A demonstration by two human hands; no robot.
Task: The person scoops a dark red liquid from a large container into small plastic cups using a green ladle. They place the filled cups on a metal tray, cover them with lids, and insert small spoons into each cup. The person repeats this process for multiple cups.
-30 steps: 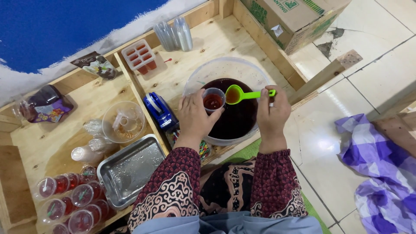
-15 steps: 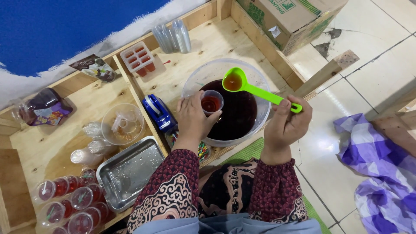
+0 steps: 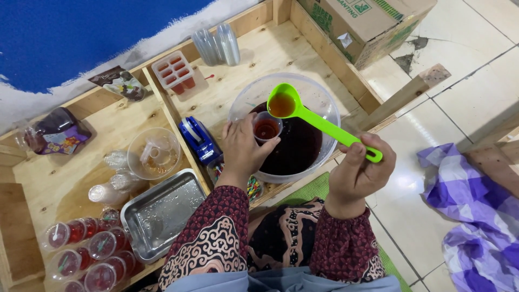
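1 head camera looks steeply down, close over the wooden tray [image 3: 281, 51].

What we can't make out

Our left hand [image 3: 241, 150] hides the small cup's [image 3: 266, 128] near side; the filled cups [image 3: 86, 251] and checked cloth [image 3: 476, 216] run off the frame edges.

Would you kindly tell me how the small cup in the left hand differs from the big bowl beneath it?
The small cup is tiny and held up by the left hand; the big bowl is wide and rests on the wooden tray. The cup holds a little red liquid; the bowl holds a large dark pool. Both are clear plastic.
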